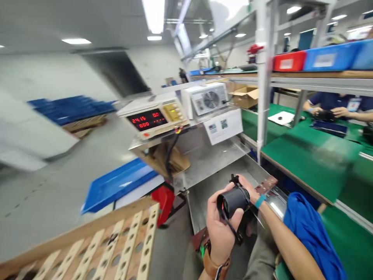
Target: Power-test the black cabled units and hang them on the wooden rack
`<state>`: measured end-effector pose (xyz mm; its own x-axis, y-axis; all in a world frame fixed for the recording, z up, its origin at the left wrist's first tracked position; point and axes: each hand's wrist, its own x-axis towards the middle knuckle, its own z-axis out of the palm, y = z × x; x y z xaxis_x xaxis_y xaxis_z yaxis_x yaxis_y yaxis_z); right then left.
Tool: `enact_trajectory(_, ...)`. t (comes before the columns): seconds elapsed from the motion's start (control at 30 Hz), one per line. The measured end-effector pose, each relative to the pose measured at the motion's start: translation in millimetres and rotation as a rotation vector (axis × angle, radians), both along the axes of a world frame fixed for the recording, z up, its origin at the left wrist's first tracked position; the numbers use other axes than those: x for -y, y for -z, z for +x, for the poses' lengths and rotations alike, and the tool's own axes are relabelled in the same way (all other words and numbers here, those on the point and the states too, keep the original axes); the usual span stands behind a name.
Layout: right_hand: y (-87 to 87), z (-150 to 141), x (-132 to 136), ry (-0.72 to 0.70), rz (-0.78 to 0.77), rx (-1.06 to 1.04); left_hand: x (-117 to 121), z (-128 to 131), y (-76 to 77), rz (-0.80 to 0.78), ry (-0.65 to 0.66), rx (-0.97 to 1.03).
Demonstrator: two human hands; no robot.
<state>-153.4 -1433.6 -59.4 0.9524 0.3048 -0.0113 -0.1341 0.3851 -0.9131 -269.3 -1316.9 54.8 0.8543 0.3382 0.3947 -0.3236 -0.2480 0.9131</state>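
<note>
A black cylindrical housing with a dark open end and a black cable is held up in front of me. My left hand, with a brown watch strap at the wrist, wraps round its near end. My right hand, wearing a blue wristband, grips its far side, its fingers partly hidden behind the cylinder. A small black bracket-like part sticks up from the top. Below the left hand the cable runs down out of clear sight. Beneath both hands lies a metal tray surface.
A power supply with red digits and a white fan unit stand on a metal shelf ahead. A perforated wooden rack is at lower left, a blue tray beyond it. Blue cloth lies right. A co-worker sits across.
</note>
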Motion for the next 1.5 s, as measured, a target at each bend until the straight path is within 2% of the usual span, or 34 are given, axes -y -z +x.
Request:
enact_trajectory(0.03,4.2,12.6,-33.5,-0.098,0.045,-0.065,-12.5,2.1,12.9,0.005,-0.075,-0.037)
enact_trajectory(0.1,9.0,20.2,-73.9,-0.26,0.127,-0.191,-31.3,9.4,38.9,0.025,-0.215,-0.078)
enact_trajectory(0.17,6.4,14.2,-87.2,-0.352,0.165,-0.258,-44.7,18.0,60.3,0.067,-0.32,-0.097)
enact_trajectory(0.27,-7.5,-0.2,-90.1,-0.41,0.122,-0.277,-59.7,27.4,79.6,0.122,-0.42,-0.108)
enact_trajectory(0.4,-22.0,-9.5,-100.4,-0.418,0.06,-0.223,-73.6,31.8,90.4,0.183,-0.445,-0.091)
enact_trajectory(0.5,-25.2,-8.9,-106.8,-0.443,0.057,-0.193,-79.8,33.7,95.6,0.221,-0.441,-0.074)
enact_trajectory(0.63,-27.1,-6.7,-108.1,-0.473,0.017,-0.148,-86.3,34.6,101.9,0.268,-0.37,-0.043)
enact_trajectory(0.8,-23.4,-6.3,-115.9,-0.389,-0.108,-0.093,-95.5,36.0,110.5,0.278,-0.309,-0.089)
enact_trajectory(0.93,-12.6,-7.6,-124.0,-0.332,-0.029,-0.2,-100.4,39.3,116.1,0.251,-0.227,-0.099)
enact_trajectory(1.0,-8.8,-7.8,-124.4,-0.318,0.057,-0.299,-97.5,35.4,119.4,0.163,-0.215,-0.113)
enact_trajectory(1.1,-9.6,-4.8,-120.1,-0.362,0.191,-0.45,-83.4,17.3,129.0,-0.102,-0.22,-0.199)
enact_trajectory(1.2,-14.5,4.5,-115.7,-0.443,0.277,-0.546,-61.7,-5.8,143.7,-0.315,-0.015,-0.319)
enact_trajectory(1.3,-12.6,19.6,-118.3,-0.518,0.303,-0.596,-40.5,-18.8,159.3,-0.346,0.162,-0.385)
enact_trajectory(1.4,4.6,37.9,-128.7,-0.57,0.272,-0.614,-22.9,-23.6,174.2,-0.471,0.317,-0.499)
enact_trajectory(1.5,35.1,57.5,-142.2,-0.551,0.195,-0.609,-12.9,-32.1,183.0,-0.749,0.456,-0.651)
